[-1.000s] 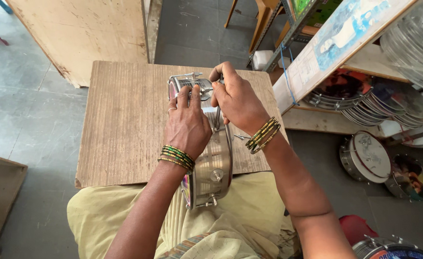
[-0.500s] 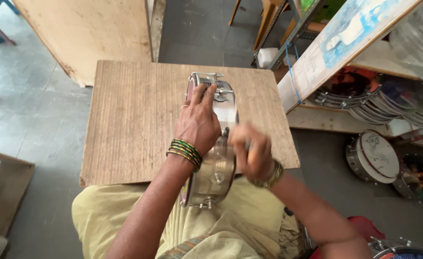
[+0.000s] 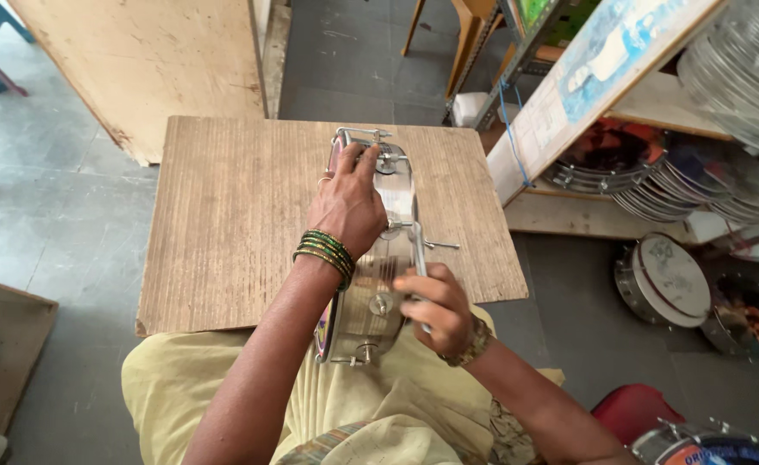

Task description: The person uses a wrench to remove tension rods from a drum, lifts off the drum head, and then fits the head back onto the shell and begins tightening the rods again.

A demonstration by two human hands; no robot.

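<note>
A shiny metal frame drum [image 3: 371, 284] stands on its edge, resting partly on my lap and partly on the wooden board [image 3: 224, 215]. My left hand [image 3: 345, 202], with green bangles at the wrist, lies over the drum's top rim and steadies it near a tuning screw. My right hand [image 3: 431, 306] is closed around a small metal key or rod at the drum's near right side, beside a tuning lug. A thin metal rod sticks out to the right of the rim.
Stacks of similar drums and round heads [image 3: 663, 185] fill a shelf and the floor at the right. A plywood sheet [image 3: 147, 60] leans at the back left. A wooden stool's legs [image 3: 465, 43] stand behind the board. Grey floor lies to the left.
My right hand has moved from the drum's far end down to its near right side. My left hand slid slightly forward along the rim. The drum stayed on edge.
</note>
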